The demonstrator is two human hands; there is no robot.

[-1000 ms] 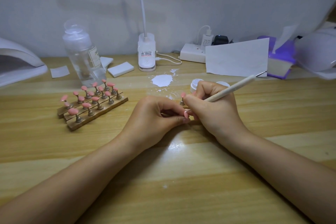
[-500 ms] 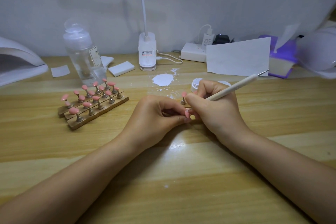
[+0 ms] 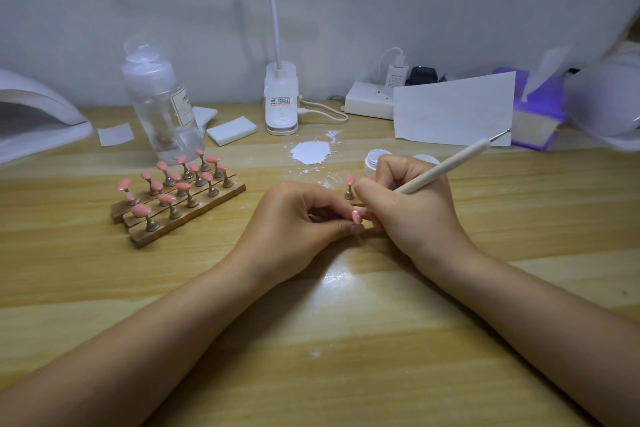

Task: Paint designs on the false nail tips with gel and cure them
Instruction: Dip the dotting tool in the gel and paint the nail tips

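Both hands (image 3: 349,218) on pink tip (image 3: 356,214)

The right hand (image 3: 415,204) hides the pen's (image 3: 446,166) working tip; the frame's edges crop both curing lamps (image 3: 38,118).

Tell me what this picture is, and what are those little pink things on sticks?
The camera sits on a person's head, looking down at a wooden table. The pink things are false nail tips, each on a small stand in wooden racks. The left hand pinches one nail tip. The right hand holds a thin painting tool like a pencil. Behind it are a small gel jar, a clear bottle, and white curing lamps at the table's sides.
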